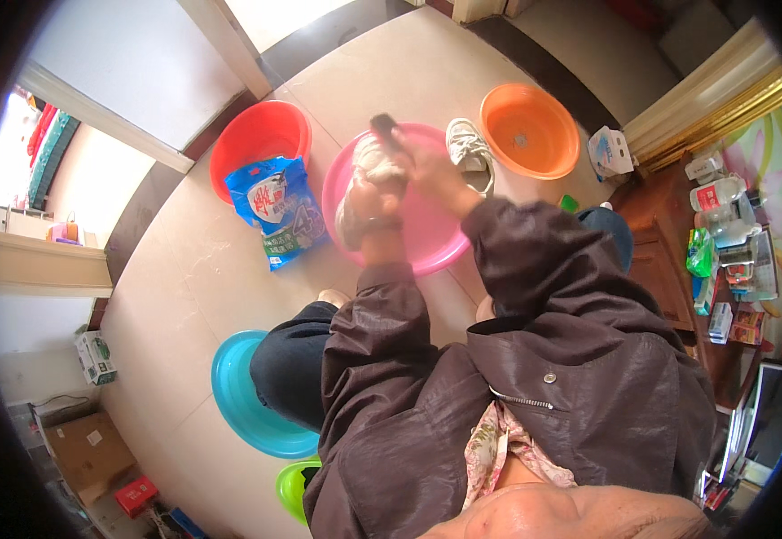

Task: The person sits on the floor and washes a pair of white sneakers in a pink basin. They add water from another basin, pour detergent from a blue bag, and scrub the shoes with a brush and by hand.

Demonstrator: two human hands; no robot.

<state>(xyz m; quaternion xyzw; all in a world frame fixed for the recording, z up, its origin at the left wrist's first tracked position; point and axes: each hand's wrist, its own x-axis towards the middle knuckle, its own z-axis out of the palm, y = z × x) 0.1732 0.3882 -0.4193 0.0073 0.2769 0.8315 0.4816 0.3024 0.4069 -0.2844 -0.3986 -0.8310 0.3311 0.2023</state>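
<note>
My left hand (379, 205) grips a whitish shoe (374, 160) over the left part of a pink plastic basin (431, 232). In my right hand (435, 172) is a dark-bristled brush (384, 128), held at the toe end of that shoe; motion blurs this hand and the brush. A second white lace-up shoe (468, 151) lies just right of the basin's rim, beside an orange basin (529, 131). Left of the pink basin, a blue bag of washing powder (280, 212) leans against a red basin (263, 128).
A blue basin (263, 431) stands by my left knee, with a green basin (293, 492) below it. On the right are a white plastic pack (611, 153) and a wooden cabinet (643, 249) bearing bottles and boxes. A cardboard box (88, 451) lies at lower left.
</note>
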